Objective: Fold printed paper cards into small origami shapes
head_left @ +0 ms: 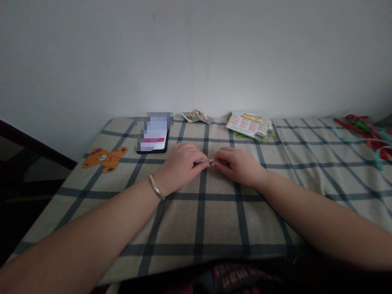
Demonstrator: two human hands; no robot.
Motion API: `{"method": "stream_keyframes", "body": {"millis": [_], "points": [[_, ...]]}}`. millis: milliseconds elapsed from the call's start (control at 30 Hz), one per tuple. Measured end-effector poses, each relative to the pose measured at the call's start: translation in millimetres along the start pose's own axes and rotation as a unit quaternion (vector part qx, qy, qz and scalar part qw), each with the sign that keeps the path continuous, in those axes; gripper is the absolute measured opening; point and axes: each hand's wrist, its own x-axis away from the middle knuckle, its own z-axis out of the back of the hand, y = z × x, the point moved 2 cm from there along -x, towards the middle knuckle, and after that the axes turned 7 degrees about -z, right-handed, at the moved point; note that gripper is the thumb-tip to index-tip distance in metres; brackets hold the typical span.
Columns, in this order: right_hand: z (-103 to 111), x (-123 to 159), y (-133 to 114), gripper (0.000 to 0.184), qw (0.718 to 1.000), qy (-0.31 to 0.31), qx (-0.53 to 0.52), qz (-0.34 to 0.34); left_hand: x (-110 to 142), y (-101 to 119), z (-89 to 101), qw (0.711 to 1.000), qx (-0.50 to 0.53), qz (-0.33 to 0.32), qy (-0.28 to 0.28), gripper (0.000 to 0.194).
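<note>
Head view: gripping a thin patterned strip (210,160) over the checked tablecloth (180,220), pinching with closed fingers of left hand (185,161) and right hand (237,163). Probably needing even, light thumb pressure to avoid tearing. Seemingly reading "man" on the dark garment (229,279); carrying print too small to decipher on the cards (249,125) beyond.

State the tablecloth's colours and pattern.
The tablecloth is pale beige with dark grey-blue checks, seen in the head view.
</note>
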Motion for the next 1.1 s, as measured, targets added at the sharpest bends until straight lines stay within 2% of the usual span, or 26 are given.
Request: {"method": "stream_keyframes", "body": {"millis": [167, 300, 533, 767, 1000, 1100], "points": [[4.3, 0.3, 2.5, 0.034, 0.998, -0.027, 0.052, 0.008, -1.1, 0.8, 4.6, 1.0, 0.015, -0.011, -0.002, 0.017], [9.8, -1.3, 5.0, 0.039, 0.998, -0.037, 0.037, 0.025, -2.9, -0.3, 9.7, 1.0, 0.02, 0.004, -0.021, 0.018], [13.4, -1.5, 14.1, 0.04, 0.996, -0.077, -0.033, 0.029, -1.6, 2.4, 16.6, 0.995, -0.084, -0.029, -0.056, 0.026], [15.5, -1.4, 18.4, 0.04, 0.992, -0.108, -0.048, 0.047, 0.6, 3.6, 21.1, 0.988, -0.113, 0.005, -0.102, 0.027], [20.7, -1.7, 21.8, 0.046, 0.995, -0.092, -0.026, -0.003, 2.1, 6.6, 26.5, 0.976, -0.193, -0.005, -0.102, 0.035], [19.6, -1.1, 22.3, 0.047, 0.996, -0.091, -0.007, 0.007, 1.6, 6.0, 26.4, 0.973, -0.202, -0.015, -0.114, 0.034]]}}
